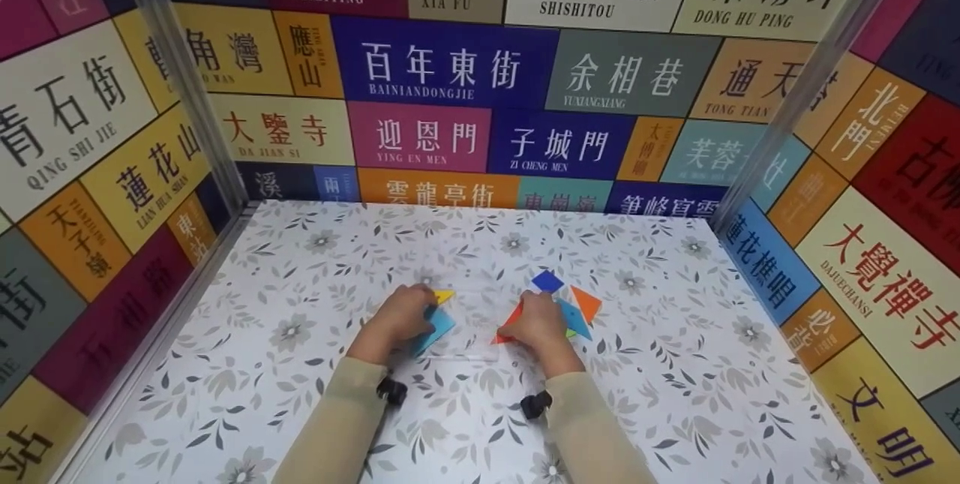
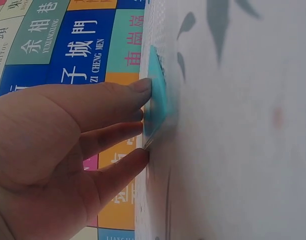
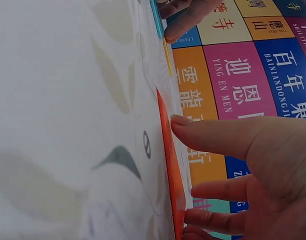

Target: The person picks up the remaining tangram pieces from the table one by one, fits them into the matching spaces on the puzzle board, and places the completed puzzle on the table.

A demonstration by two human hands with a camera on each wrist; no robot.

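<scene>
Flat coloured tangram pieces lie on the patterned tabletop. With thumb and fingertips, my left hand holds a light blue piece at its edges, seen edge-on in the left wrist view. Just beyond those fingers shows a yellow piece, partly covered. My right hand pinches a red-orange triangle, its thumb at one side and its fingers toward the far end in the right wrist view. Beside this hand lie a dark blue square, an orange triangle, a blue triangle and a mostly hidden green piece.
A faint clear square tray seems to lie between the hands. White leaf-patterned covering spreads over the table. Upright panels with coloured lettered blocks enclose the back and both sides. Each wrist wears a small black device.
</scene>
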